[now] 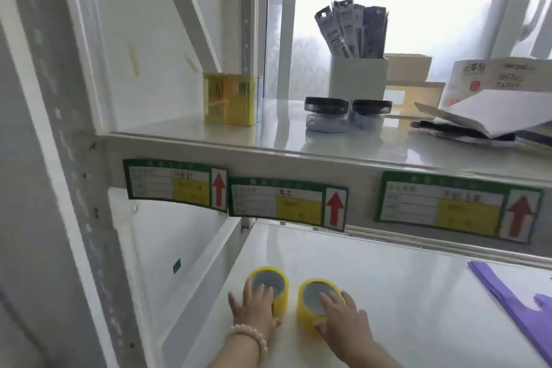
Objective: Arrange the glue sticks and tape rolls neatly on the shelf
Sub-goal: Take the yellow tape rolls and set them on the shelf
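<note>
Two squat yellow tape rolls lie flat, side by side, near the front left of the white lower shelf, just apart from each other. The left hand, with a pale bead bracelet at the wrist, lies spread over the left yellow tape roll, fingers flat on its grey top and thumb down its near side. The right hand covers the right yellow tape roll the same way, fingers across the top and thumb at the front wall. Both hands look like loose, open-palmed holds, not firm clamps.

The likely trouble is in that light hold. The shelf looks smooth and glossy, so a push from above could send a roll skidding out of line or into its neighbour. The left roll sits close to the white side panel; a nudge that way may jam it askew against the wall. No glue sticks are visible here, so that part of the job appears undone. The purple plastic bag at the right lies well apart and poses little risk.
</note>
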